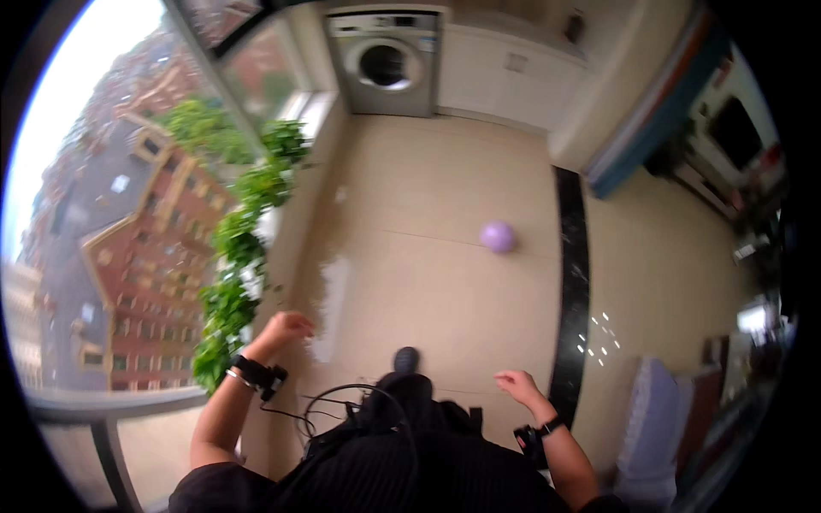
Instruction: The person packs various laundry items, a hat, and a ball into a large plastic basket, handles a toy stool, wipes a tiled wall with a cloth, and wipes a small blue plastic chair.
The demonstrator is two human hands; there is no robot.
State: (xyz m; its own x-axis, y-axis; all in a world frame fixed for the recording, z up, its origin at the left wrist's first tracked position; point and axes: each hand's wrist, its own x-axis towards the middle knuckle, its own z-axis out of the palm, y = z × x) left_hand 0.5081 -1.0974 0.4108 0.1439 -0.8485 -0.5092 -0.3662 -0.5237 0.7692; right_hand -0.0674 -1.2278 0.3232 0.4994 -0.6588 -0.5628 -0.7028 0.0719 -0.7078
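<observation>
My left hand (284, 331) hangs loosely curled and holds nothing that I can see. It is nearest to the row of leafy potted plants (237, 256) along the window ledge. On the other side, my right hand (518, 386) is held out over the tiled floor (423, 301), its fingers loosely bent with no object in them. Wrist devices on black straps (253, 374) are worn on both forearms. Farther ahead, a light purple ball (498, 237) lies on the floor, apart from both hands.
A front-loading washing machine (388, 67) stands at the far end beside white cabinets (507, 74). A black stone strip (573, 288) crosses the floor on the right, near a blue curtain (632, 147). Fabric-covered furniture (648, 429) is at lower right. A black cable (359, 386) loops before my body.
</observation>
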